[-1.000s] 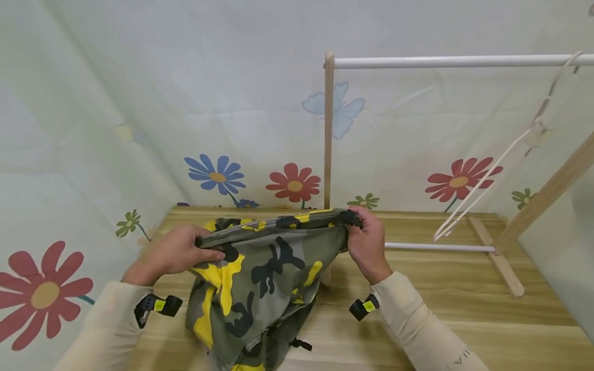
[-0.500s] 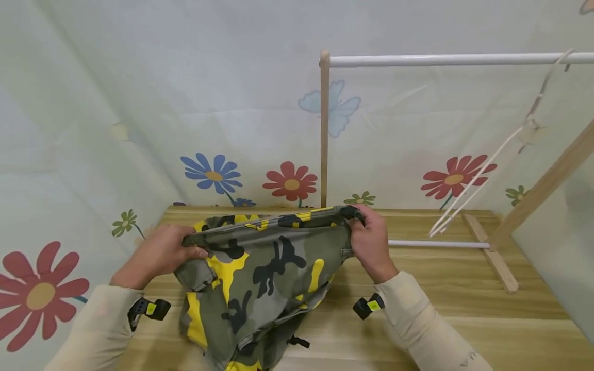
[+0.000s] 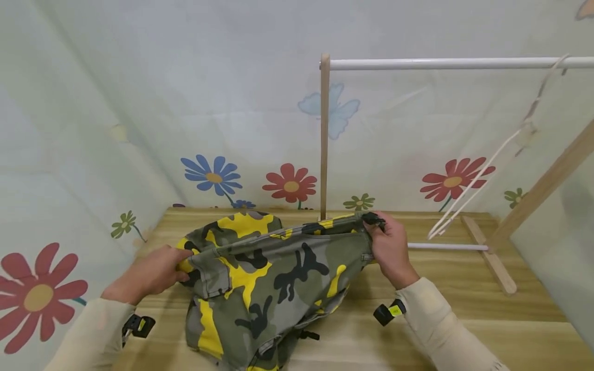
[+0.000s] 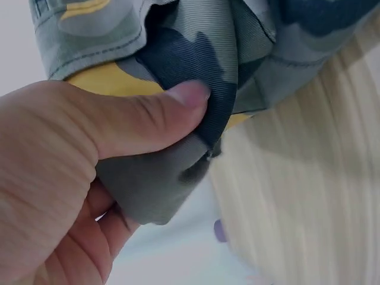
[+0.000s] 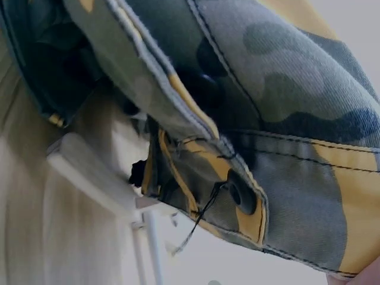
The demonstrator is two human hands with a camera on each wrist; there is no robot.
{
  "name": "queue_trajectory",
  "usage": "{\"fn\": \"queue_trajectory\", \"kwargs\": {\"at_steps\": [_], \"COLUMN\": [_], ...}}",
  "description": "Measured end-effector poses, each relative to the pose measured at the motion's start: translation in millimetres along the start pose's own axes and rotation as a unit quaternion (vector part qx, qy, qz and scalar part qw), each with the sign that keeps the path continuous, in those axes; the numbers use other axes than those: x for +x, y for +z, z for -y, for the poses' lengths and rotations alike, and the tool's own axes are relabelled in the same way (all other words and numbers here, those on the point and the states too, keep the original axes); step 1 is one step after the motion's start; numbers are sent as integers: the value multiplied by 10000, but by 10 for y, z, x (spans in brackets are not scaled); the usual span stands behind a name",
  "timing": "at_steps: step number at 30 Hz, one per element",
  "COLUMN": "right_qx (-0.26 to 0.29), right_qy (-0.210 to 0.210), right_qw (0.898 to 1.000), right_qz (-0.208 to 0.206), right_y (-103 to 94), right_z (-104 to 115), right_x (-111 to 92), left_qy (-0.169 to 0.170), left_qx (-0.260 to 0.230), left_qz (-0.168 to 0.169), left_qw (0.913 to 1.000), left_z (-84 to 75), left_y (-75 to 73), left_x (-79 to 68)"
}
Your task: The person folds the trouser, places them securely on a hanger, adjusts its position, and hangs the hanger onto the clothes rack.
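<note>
A pair of camouflage trousers (image 3: 297,273) in grey-green, black and yellow lies bunched over the wooden tabletop, its stitched waistband stretched between both hands. My left hand (image 3: 155,273) pinches the left end, and the left wrist view shows its thumb (image 4: 154,116) pressed on the folded cloth. At the other end, my right hand (image 3: 392,247) grips the waistband corner. A dark button (image 5: 242,193) with loose threads shows on the band in the right wrist view, where only a sliver of that hand appears at the lower corner. Cloth hides many of the fingertips.
Behind the trousers stands a wood-framed clothes rack with a white top rail (image 3: 441,64). A white hanger (image 3: 478,178) hangs from it at the right. The rack's wooden foot (image 3: 489,255) rests on the tabletop (image 3: 445,293), with a flower-printed wall behind.
The waistband has shifted right and its left end has dropped lower. My right hand has moved right, the left hand left and down. More cloth now shows behind the band.
</note>
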State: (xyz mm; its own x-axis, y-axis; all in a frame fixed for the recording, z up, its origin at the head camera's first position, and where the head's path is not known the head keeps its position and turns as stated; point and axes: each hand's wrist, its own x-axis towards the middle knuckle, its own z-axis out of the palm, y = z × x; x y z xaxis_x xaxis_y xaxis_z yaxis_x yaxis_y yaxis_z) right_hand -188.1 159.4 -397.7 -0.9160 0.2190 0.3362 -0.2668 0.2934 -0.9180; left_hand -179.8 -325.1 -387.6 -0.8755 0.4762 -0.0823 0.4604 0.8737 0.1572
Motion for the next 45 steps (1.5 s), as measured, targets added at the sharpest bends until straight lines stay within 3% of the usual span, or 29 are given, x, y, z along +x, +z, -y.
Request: {"fn": "queue_trajectory", "kwargs": {"at_steps": [5,14,17,22,26,30,37,45], "right_qx": [66,198,425,904,1389,1593,1735,2095], "right_qy": [153,492,794,1162,1248,1341,1693,1935], "right_qw": [9999,9986,9959,9891,9824,9780,9700,9582], "right_qz": [-43,0,-51,-84,-27,125,167,231], "right_y": [-68,-142,-175,-246,-280,-308,-425,-547], "right_z": [-73,-101,-82,-53,-58,-81,-88,-132], "right_x": [-53,-86,-96,-99,-96,-120,-168,-197], "left_qy": [266,-6,-97,-285,-204,-276,-650,-878], "left_qx": [467,510,318,-370,-310,171,892,970], "left_qz": [-563,-846,-682,96,323,-64,-876,-664], "left_qw": [9970,9951,9971,9989,9988,9995,9900,9892], "left_z": [87,162,144,165,219,291,392,481], "left_y": [-45,-124,-119,-42,44,44,-151,-126], "left_x": [22,-8,-14,-28,-13,0,-18,-64]}}
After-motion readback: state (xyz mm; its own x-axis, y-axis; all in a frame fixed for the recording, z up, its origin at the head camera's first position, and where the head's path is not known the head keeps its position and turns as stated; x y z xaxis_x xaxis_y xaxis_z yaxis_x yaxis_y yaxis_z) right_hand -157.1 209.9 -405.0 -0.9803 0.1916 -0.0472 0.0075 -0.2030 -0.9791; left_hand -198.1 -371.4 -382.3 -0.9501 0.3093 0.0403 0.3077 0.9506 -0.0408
